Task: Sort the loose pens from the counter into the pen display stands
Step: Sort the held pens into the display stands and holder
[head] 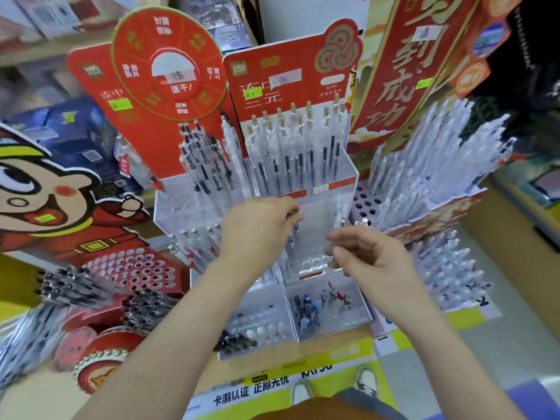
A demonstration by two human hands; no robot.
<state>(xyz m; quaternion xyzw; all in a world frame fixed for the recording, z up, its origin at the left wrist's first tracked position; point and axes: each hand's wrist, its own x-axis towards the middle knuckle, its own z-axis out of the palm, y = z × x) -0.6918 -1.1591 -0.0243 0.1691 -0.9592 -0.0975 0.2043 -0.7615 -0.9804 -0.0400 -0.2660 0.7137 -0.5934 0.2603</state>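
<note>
Front compartment (351, 324) of clear display stand (348, 174): small blue and red pieces, blurred. Right hand (369, 256): fingers half-curled, thumb near forefinger; hold not discernible. Left hand (257, 228): fingers curled, pinching clear pen (290, 242) upright over stand's middle tier. Rear tier: gold-topped pens (294, 140) before red card (291, 62).

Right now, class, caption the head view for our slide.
Left hand pinches a pen over the clear stand; right hand hovers beside it.

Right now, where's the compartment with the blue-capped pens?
Head view, lower centre: the blue-capped pens sit in the clear stand's front right compartment, just below the right hand.
</note>
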